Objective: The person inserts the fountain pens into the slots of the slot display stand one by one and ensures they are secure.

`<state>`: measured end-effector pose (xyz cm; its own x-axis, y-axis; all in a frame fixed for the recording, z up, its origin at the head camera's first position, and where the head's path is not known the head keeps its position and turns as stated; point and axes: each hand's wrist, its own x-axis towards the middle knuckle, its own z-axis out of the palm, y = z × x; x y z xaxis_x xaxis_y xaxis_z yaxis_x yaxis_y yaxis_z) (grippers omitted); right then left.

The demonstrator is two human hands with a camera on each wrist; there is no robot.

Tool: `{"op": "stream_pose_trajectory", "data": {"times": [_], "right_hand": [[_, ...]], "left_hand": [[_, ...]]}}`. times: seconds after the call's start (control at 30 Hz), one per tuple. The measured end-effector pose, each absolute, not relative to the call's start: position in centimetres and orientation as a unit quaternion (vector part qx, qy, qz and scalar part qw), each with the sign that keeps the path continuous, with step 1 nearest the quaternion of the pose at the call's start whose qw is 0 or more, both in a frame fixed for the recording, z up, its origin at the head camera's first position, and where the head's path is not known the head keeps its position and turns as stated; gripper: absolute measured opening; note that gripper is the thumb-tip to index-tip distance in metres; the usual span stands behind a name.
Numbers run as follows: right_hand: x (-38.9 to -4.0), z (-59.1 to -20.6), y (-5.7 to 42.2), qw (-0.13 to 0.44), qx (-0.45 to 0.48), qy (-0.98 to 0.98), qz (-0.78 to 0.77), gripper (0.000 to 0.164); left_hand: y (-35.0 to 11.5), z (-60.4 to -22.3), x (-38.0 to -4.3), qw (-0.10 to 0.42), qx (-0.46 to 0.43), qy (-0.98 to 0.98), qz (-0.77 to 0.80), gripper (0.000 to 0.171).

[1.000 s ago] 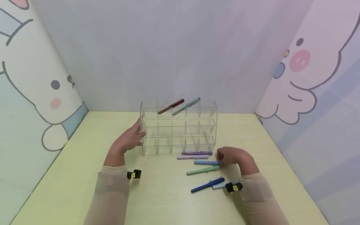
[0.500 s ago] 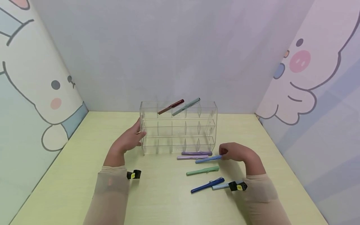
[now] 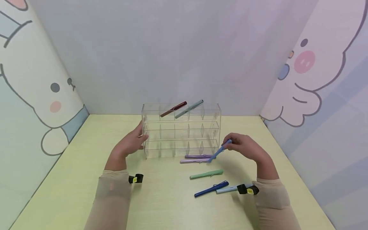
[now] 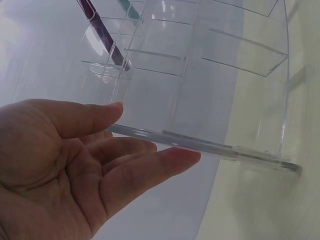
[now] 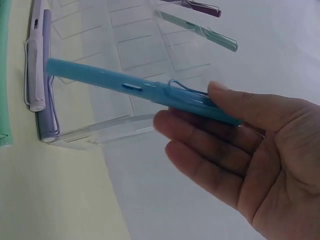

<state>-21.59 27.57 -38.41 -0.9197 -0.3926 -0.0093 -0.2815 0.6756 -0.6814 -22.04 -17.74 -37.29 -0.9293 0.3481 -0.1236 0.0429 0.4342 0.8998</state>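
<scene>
My right hand (image 3: 244, 145) pinches a blue pen (image 5: 110, 82) by its clip end, between thumb and fingers. The pen slants down to the left, off the table, its lower end over the two purple pens. A clear acrylic pen rack (image 3: 181, 139) with three tiers of compartments stands upright at the back. My left hand (image 3: 129, 142) holds the rack's left side panel (image 4: 200, 143), thumb on one face and fingers on the other. In the top tier lean a dark red pen (image 3: 173, 109) and a pale green pen (image 3: 189, 109).
A purple pen (image 3: 196, 157) and a lilac pen (image 3: 191, 161) lie along the rack's front. Nearer me on the table (image 3: 161, 204) are a green pen (image 3: 205, 174), a dark blue pen (image 3: 211, 189) and a light blue pen (image 3: 227, 190). A grey wall (image 3: 178, 57) rises behind.
My right hand has picked the blue pen up from the table, raised it and moved slightly right, tilting it more steeply. My left hand and the rack have stayed put.
</scene>
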Motion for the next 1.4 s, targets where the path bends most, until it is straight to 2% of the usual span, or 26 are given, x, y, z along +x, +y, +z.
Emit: {"op": "stream_pose_trajectory", "data": {"times": [0.3,0.73,1.0,1.4], "right_hand": [[-21.6,-37.9,28.1,-0.027,-0.185,0.862,-0.472,0.032],[-22.0,-36.5,27.2,-0.228,-0.179,0.639,-0.712,0.034],[-24.3,-34.1,25.8,-0.273,-0.186,0.582,-0.743,0.031],[-28.1,-31.8,23.4,-0.292,-0.192,0.594,-0.724,0.032]], "left_hand": [[-17.7,-37.1,-22.0,0.147,0.124,0.832,0.520,0.072],[-18.5,-40.1,-23.8,0.138,0.124,0.830,0.526,0.074],[-18.7,-40.1,-23.8,0.138,0.127,0.831,0.524,0.074],[-18.7,-40.3,-24.0,0.137,0.125,0.829,0.528,0.074]]}}
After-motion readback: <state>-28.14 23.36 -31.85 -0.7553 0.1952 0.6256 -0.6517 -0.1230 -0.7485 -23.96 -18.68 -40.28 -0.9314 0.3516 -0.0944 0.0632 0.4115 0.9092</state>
